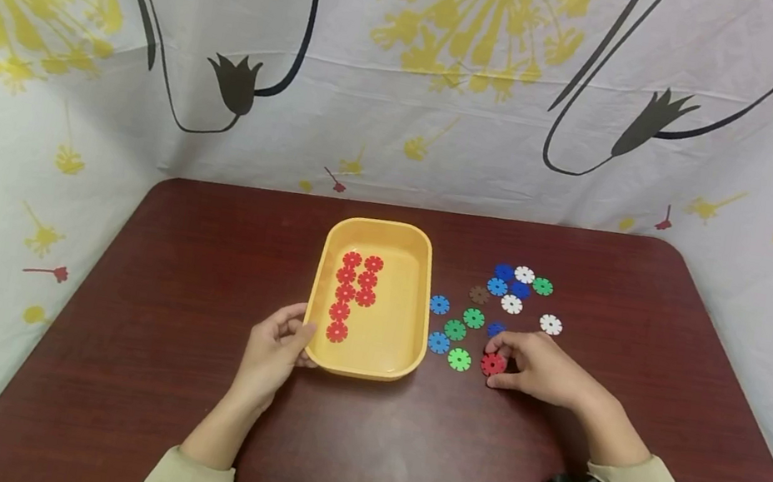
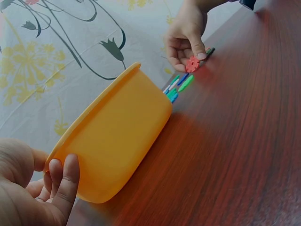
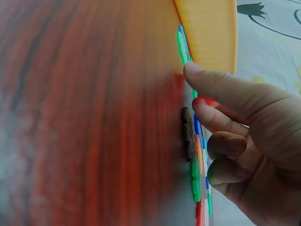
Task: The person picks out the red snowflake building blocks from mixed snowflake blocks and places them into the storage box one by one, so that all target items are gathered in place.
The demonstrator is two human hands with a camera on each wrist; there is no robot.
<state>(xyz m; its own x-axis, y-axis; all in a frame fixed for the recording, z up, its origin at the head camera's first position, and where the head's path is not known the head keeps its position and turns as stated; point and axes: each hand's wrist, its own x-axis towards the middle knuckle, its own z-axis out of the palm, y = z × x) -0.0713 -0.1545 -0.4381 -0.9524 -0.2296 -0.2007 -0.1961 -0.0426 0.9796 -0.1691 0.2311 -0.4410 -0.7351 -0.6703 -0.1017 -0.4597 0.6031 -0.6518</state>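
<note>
A yellow plastic tray (image 1: pixel 366 368) stands left of the middle of the table. Several red notched interlocking discs (image 1: pixel 344 292) lie in two columns on its left side. My left hand (image 1: pixel 272 349) grips the tray's near left corner; in the left wrist view, the fingers lie against its outer wall. To the right of the tray, my right hand (image 1: pixel 541 368) pinches one red interlocking disc (image 1: pixel 492 365) between thumb and finger. From the left wrist side this disc (image 2: pixel 193 64) appears tilted up on edge, and in the right wrist view the fingers partly hide it.
Loose discs lie right of the tray: green (image 1: pixel 459 360), blue (image 1: pixel 439 342), white (image 1: pixel 551 324) and brown (image 1: pixel 479 294). Several more cluster farther back. The dark red-brown table (image 1: pixel 352 455) ends at a patterned white cloth (image 1: pixel 403 134) behind.
</note>
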